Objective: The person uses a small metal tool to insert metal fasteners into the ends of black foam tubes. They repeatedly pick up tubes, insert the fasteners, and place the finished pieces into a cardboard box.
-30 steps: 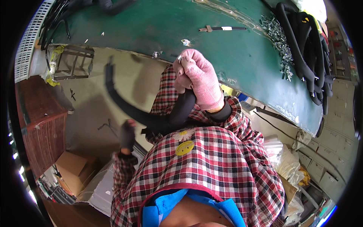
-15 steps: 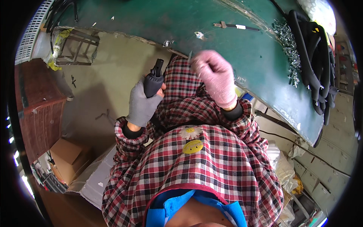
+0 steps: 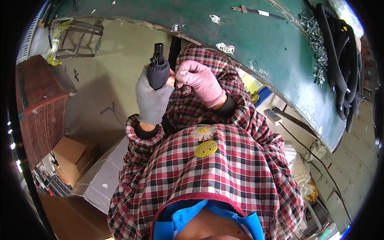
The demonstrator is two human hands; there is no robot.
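My left hand (image 3: 152, 98), in a grey glove with bare fingertips, is wrapped round a black tube (image 3: 159, 54) with a dark, gathered sleeve (image 3: 158, 75) over it. The tube's bare end, with a hole in its side, points up and away from me. Just right of it, my right hand (image 3: 202, 83) in a pink glove is closed, thumb and fingers pinched together close to my left fingertips. Whatever the pinch holds is too small to make out. Both hands are above my lap, in front of the checked apron (image 3: 208, 172).
A green worktable (image 3: 264, 44) spans the far side and right. On it lie a thin metal strip tool (image 3: 258, 12), a heap of small metal pins (image 3: 315, 48) and several black foam-covered tubes (image 3: 340, 60). A wooden cabinet (image 3: 42, 108) and cardboard box (image 3: 76, 156) stand left.
My right hand has come down and left from above the table edge to beside my left hand. The left hand with the tube has shifted slightly up, and the view has turned a little.
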